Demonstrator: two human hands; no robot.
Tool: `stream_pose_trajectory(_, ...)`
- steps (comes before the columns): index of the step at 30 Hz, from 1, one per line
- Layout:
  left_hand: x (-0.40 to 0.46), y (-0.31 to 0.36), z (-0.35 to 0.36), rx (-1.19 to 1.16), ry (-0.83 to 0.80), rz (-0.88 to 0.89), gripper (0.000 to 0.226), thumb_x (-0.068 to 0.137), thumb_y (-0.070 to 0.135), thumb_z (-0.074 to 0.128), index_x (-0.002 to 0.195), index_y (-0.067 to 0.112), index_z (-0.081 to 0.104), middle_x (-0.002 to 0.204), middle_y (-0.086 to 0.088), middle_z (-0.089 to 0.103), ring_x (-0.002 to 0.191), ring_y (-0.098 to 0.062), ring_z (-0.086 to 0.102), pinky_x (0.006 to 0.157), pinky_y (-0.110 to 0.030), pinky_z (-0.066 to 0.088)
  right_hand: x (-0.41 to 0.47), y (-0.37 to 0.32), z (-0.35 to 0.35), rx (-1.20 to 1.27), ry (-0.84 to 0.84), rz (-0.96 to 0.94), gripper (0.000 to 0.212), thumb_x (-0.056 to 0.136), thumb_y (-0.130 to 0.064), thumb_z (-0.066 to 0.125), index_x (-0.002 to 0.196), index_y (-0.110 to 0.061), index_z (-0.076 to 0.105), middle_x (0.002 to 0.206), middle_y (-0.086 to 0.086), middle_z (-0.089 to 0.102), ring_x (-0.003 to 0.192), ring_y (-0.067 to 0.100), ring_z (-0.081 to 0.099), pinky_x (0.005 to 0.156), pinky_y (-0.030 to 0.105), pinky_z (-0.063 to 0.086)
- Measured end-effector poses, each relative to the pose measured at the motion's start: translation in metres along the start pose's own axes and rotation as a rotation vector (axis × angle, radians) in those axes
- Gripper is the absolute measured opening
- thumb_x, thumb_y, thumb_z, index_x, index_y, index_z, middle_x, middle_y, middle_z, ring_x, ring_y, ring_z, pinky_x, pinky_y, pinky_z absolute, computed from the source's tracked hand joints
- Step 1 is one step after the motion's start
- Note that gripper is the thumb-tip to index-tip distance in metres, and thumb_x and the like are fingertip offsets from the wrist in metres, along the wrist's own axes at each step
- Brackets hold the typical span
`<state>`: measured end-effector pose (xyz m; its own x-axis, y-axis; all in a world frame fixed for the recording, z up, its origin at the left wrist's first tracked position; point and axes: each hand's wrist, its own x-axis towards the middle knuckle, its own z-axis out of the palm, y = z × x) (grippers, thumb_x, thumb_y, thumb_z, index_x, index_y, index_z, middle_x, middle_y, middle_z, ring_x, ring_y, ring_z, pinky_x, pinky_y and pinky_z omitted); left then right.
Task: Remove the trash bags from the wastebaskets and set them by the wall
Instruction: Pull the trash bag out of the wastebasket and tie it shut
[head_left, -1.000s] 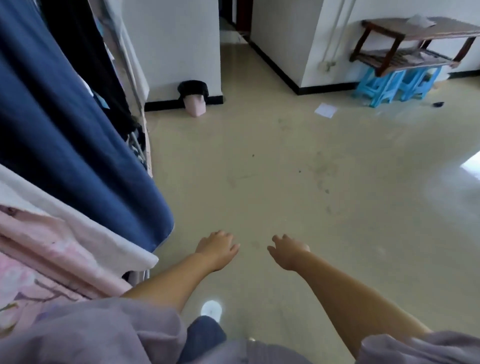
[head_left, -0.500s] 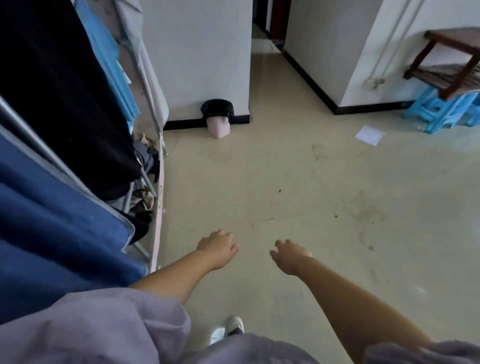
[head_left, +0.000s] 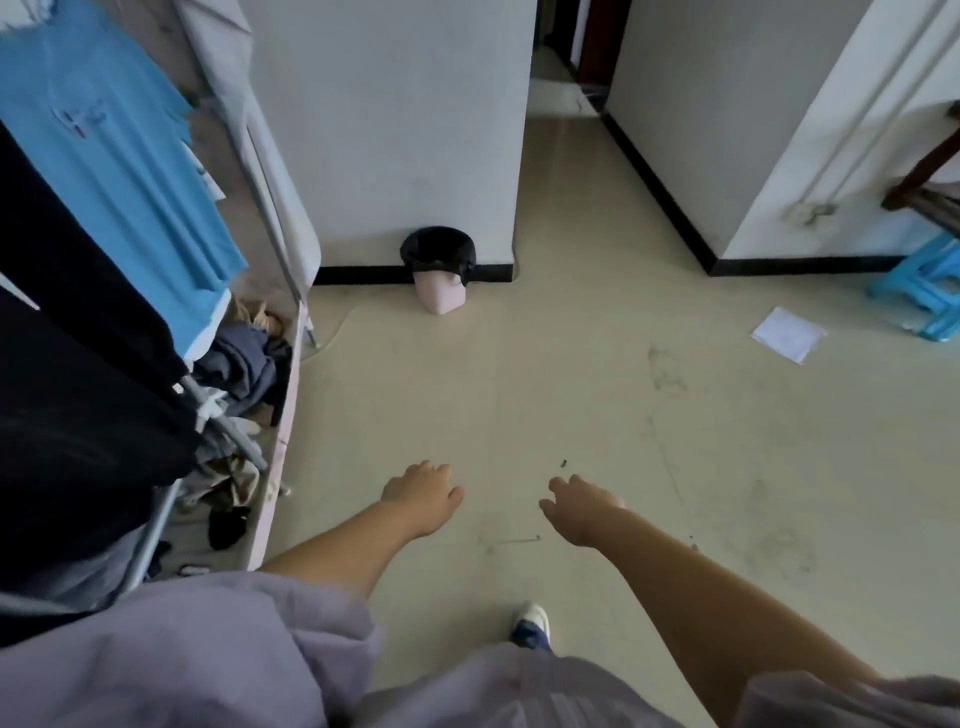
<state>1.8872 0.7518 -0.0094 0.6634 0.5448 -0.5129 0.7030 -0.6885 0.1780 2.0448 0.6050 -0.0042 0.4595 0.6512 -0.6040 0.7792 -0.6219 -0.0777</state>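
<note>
Fingers of both hands loosely curled, holding nothing — left hand (head_left: 421, 496) and right hand (head_left: 582, 506) out over bare floor. We note the bin (head_left: 441, 293) with its black bag (head_left: 439, 248) well ahead against the wall — upright, slightly left, so the left hand is a little nearer.

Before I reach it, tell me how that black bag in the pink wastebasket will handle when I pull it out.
The black bag is probably thin and floppy: its edge drapes over the rim. The pink wastebasket looks small and light, so it may lift along or tip.
</note>
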Motion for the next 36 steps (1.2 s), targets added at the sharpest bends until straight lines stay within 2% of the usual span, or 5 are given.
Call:
stream_pose_trajectory(7, 0.101, 0.024, -0.074, -0.063, 0.02, -0.036, 0.046, 0.099, 0.042, 0.027, 0.128, 0.01, 0.045, 0.132, -0.014, 0.048, 0.121, -0.031, 0.046, 0.096, -0.042, 0.042, 0.12, 0.034, -0.105, -0.102, -0.022, -0.073, 0.045, 0.1, -0.037, 0.027, 0.134, -0.01, 0.038, 0.136, 0.015, 0.045, 0.122, 0.034, 0.049, 0.098, 0.042, 0.042)
stream_pose_trajectory(14, 0.212, -0.024, -0.136, -0.107, 0.022, -0.191, 0.048, 0.098, 0.044, 0.029, 0.133, 0.014, 0.043, 0.135, -0.01, 0.046, 0.125, -0.027, 0.044, 0.1, -0.041, 0.04, 0.25, -0.002, -0.172, -0.17, -0.093, -0.176, 0.042, 0.1, -0.029, 0.028, 0.135, -0.009, 0.04, 0.139, 0.015, 0.042, 0.125, 0.032, 0.047, 0.101, 0.042, 0.041)
stream_pose_trajectory(24, 0.391, -0.116, -0.278, -0.038, 0.014, -0.19, 0.048, 0.098, 0.044, 0.029, 0.132, 0.013, 0.044, 0.134, -0.012, 0.047, 0.124, -0.029, 0.045, 0.1, -0.042, 0.04, 0.423, -0.062, -0.304, -0.043, -0.067, -0.175, 0.04, 0.1, -0.024, 0.026, 0.131, -0.007, 0.044, 0.135, 0.015, 0.045, 0.123, 0.032, 0.048, 0.099, 0.038, 0.041)
stream_pose_trajectory(32, 0.537, -0.126, -0.332, -0.092, -0.028, -0.252, 0.047, 0.098, 0.043, 0.029, 0.129, 0.012, 0.046, 0.13, -0.012, 0.049, 0.122, -0.029, 0.047, 0.098, -0.042, 0.04, 0.562, -0.041, -0.389, -0.03, -0.055, -0.157, 0.04, 0.099, -0.031, 0.028, 0.131, -0.011, 0.043, 0.133, 0.013, 0.047, 0.119, 0.03, 0.051, 0.097, 0.038, 0.042)
stream_pose_trajectory(36, 0.604, -0.129, -0.347, -0.233, -0.009, -0.342, 0.045, 0.099, 0.043, 0.029, 0.125, 0.01, 0.047, 0.127, -0.013, 0.051, 0.119, -0.029, 0.049, 0.096, -0.039, 0.04, 0.645, -0.031, -0.425, -0.055, -0.087, -0.189, 0.039, 0.099, -0.03, 0.028, 0.127, -0.009, 0.045, 0.129, 0.015, 0.048, 0.116, 0.033, 0.052, 0.094, 0.039, 0.043)
